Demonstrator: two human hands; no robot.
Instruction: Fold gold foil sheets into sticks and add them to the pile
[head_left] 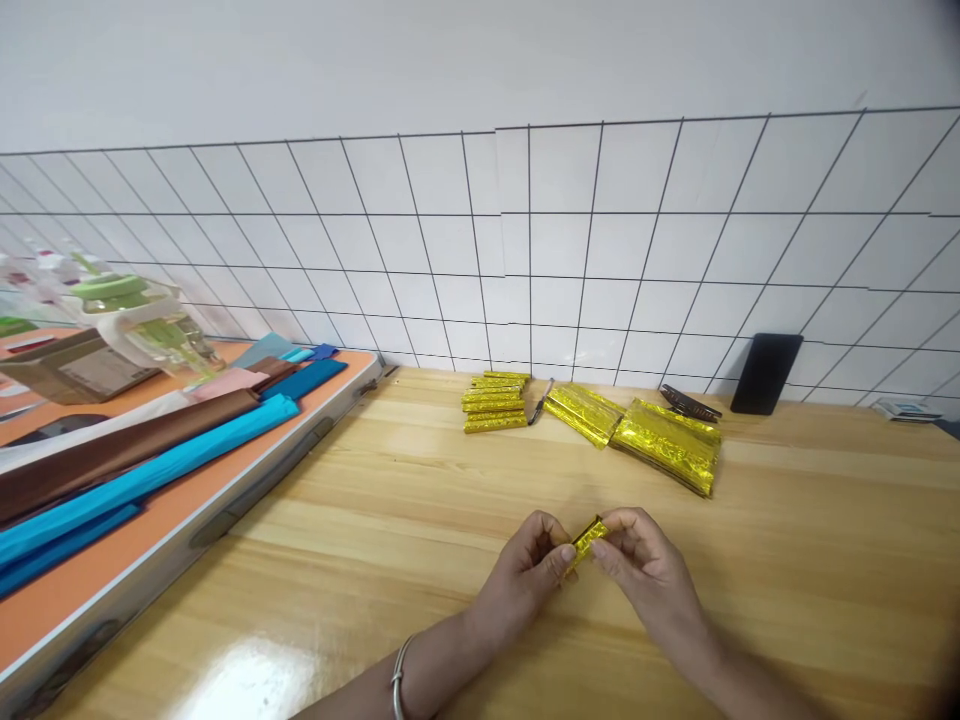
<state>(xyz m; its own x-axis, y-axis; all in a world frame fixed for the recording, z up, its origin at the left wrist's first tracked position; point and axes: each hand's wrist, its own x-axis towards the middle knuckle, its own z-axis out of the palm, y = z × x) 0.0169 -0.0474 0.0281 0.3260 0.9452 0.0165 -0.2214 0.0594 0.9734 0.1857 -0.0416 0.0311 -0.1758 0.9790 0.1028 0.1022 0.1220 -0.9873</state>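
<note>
A narrow folded strip of shiny gold foil paper [589, 540] is pinched between both hands, above the wooden table [390, 560]. My left hand [531, 562] grips its lower left end with thumb and fingers. At its upper right end, my right hand [649, 562] holds it the same way. Beyond the hands lies a row of several folded gold foil strips [495, 402]. To the right of that row are two flat stacks of gold foil sheets, a smaller stack [583, 412] and a larger stack [669, 444], touching at their edges.
A pen [540, 400] lies between the strips and the stacks. By the tiled wall are a dark hair clip [690, 404] and a leaning black phone [766, 374]. On the left, an orange-topped table [217, 490] bears coloured rolls [172, 445], a cardboard box [82, 368] and a green-lidded bottle [146, 315].
</note>
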